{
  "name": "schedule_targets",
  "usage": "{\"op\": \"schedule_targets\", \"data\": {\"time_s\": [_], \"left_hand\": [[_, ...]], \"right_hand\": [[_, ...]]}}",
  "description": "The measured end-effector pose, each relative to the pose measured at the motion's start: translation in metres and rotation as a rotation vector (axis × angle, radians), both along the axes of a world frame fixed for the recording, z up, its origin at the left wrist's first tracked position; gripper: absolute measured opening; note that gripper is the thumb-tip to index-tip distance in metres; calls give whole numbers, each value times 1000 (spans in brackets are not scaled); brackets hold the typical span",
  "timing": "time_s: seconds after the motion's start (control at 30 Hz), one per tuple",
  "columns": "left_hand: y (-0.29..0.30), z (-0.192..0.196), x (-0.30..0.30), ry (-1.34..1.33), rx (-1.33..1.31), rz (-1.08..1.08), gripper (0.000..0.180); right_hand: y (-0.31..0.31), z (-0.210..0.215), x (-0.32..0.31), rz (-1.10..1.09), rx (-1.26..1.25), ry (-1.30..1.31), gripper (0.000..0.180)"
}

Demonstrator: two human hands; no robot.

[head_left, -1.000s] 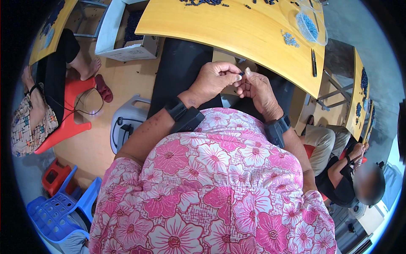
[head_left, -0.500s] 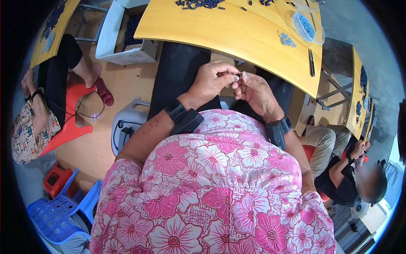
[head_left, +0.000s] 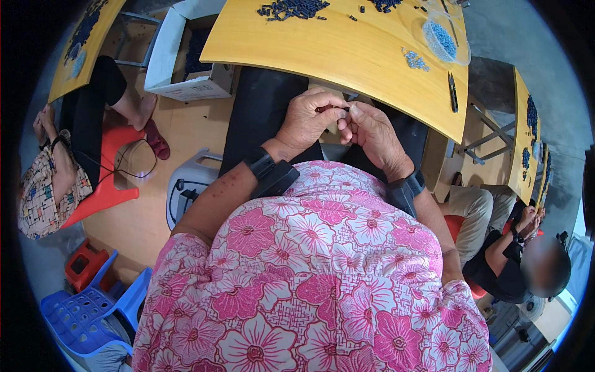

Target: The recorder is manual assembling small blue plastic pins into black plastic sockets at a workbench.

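Note:
Over my lap, just short of the table edge, my left hand [head_left: 308, 119] and my right hand [head_left: 375, 131] meet at the fingertips. Between them is a small black piece [head_left: 347, 110], mostly covered by the fingers. The left thumb and forefinger pinch it from one side, and the right thumb and fingers close on it from the other. On the yellow table [head_left: 347, 56] lies a pile of short black cylindrical pieces [head_left: 294, 8]. A clear round bowl [head_left: 463, 54] holds tiny light-blue parts, with a few loose light-blue parts [head_left: 415, 60] beside it.
A slim black pointed tool [head_left: 453, 92] lies near the table's right edge. An open white carton [head_left: 197, 87] of dark pieces stands on the floor at left. Other people sit at both sides, one on a red stool [head_left: 110, 186]. A blue plastic chair [head_left: 80, 319] is lower left.
My right thumb and fingers have shifted slightly over the black piece, so less of it shows. The hands stay together in the same place; the whole view has moved slightly.

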State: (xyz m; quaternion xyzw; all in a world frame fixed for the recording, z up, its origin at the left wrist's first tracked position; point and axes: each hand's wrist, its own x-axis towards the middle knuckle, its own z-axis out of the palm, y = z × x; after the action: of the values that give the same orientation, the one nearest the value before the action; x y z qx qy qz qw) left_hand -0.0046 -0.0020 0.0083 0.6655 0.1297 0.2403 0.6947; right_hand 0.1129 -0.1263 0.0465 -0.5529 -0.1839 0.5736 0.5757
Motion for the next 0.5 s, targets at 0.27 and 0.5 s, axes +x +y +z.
{"op": "schedule_targets", "data": {"time_s": [0.27,0.5], "left_hand": [[-1,-5,-2,24,-246,-135,24],[-1,10,-3,198,-331,-314,39]], "right_hand": [[1,2,0,11,-4,-198,21],[-1,3,-2,120,-10,-603,18]]}}
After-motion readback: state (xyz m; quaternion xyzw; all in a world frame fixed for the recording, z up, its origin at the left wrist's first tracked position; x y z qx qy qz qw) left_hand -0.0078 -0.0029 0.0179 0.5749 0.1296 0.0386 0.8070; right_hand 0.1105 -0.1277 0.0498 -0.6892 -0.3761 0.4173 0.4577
